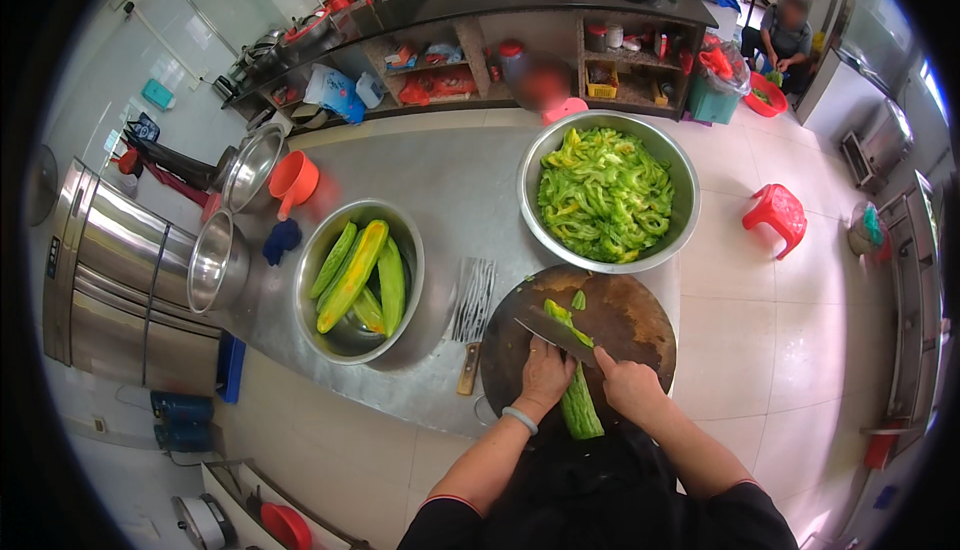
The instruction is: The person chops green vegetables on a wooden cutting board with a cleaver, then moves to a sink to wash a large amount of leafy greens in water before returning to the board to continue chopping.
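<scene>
On a round wooden chopping block (pixel 517 317) lies a halved bitter melon (pixel 579 407), its near end toward my body. My left hand (pixel 546 376) presses on the melon, fingers bent close to the blade. The handle of a cleaver (pixel 559 336) is in my right hand (pixel 628 385); its blade crosses the melon, and the grip is mostly hidden by my fingers. Small green pieces (pixel 578 300) rest beyond the blade. A large steel basin (pixel 694 197) of sliced bitter melon (pixel 607 190) stands past the block. Several halves (pixel 352 276) lie in another steel bowl (pixel 307 325) at left.
Left of the block, a second cleaver (pixel 471 310) lies flat on the steel table (pixel 450 152). A red dipper (pixel 294 178), a dark blue cloth (pixel 282 241) and empty steel bowls (pixel 217 261) are farther left. A red stool (pixel 776 218) stands right; a seated person (pixel 784 36) handles greens behind.
</scene>
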`<action>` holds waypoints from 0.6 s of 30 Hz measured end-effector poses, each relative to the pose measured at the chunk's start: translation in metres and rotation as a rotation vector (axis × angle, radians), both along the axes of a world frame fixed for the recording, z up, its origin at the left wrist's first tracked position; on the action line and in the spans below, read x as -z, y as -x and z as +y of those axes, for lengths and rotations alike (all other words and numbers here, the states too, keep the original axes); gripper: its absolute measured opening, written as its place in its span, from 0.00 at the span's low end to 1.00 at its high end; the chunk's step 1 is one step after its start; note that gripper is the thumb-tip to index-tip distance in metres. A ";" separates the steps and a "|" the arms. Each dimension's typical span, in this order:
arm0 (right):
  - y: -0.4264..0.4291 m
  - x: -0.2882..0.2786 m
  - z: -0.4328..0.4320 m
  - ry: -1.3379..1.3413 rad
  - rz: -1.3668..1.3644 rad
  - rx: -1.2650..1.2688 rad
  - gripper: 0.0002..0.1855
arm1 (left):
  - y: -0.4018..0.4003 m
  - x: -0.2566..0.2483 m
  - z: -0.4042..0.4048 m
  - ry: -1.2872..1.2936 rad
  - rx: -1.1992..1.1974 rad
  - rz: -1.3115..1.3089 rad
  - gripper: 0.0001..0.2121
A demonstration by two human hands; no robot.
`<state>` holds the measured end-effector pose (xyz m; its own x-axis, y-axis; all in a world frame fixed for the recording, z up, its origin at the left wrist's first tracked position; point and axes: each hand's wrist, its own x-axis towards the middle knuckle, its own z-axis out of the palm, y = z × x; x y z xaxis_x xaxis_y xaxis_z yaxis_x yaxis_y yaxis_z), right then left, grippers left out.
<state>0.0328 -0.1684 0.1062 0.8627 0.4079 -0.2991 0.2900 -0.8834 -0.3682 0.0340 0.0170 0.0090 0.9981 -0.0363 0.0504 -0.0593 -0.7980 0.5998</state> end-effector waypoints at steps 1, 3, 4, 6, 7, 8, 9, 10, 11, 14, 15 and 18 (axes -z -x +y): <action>-0.001 0.002 0.001 -0.002 0.003 0.000 0.27 | -0.001 0.000 -0.001 -0.005 0.006 -0.042 0.26; -0.005 0.007 0.006 0.008 0.010 0.021 0.26 | -0.003 -0.001 -0.001 -0.012 0.012 -0.082 0.26; -0.010 0.010 0.009 0.014 0.009 0.033 0.26 | -0.005 -0.003 -0.004 -0.004 0.011 -0.116 0.26; -0.033 0.027 0.026 0.024 -0.014 0.041 0.27 | -0.004 -0.005 -0.003 -0.011 -0.001 -0.146 0.26; -0.042 0.031 0.034 0.022 -0.016 0.048 0.27 | -0.005 -0.006 -0.003 -0.031 0.010 -0.160 0.26; -0.050 0.033 0.040 -0.010 0.016 0.058 0.28 | -0.006 -0.009 -0.003 -0.049 0.021 -0.175 0.26; -0.055 0.035 0.044 -0.042 0.046 0.060 0.29 | -0.006 -0.011 -0.003 -0.051 0.021 -0.179 0.26; -0.058 0.036 0.042 -0.043 0.041 0.060 0.29 | -0.006 -0.013 -0.004 -0.016 0.019 -0.183 0.27; -0.060 0.036 0.038 -0.116 0.068 0.098 0.28 | -0.006 -0.015 -0.004 0.020 0.017 -0.188 0.28; -0.063 0.042 0.017 -0.268 0.100 0.160 0.28 | -0.004 -0.013 -0.005 0.027 0.035 -0.209 0.27; -0.058 0.046 0.009 -0.350 0.119 0.195 0.28 | -0.003 -0.011 -0.005 0.030 0.036 -0.211 0.27; -0.025 0.015 0.007 -0.187 0.041 0.036 0.28 | 0.002 -0.003 -0.001 0.007 -0.017 -0.234 0.26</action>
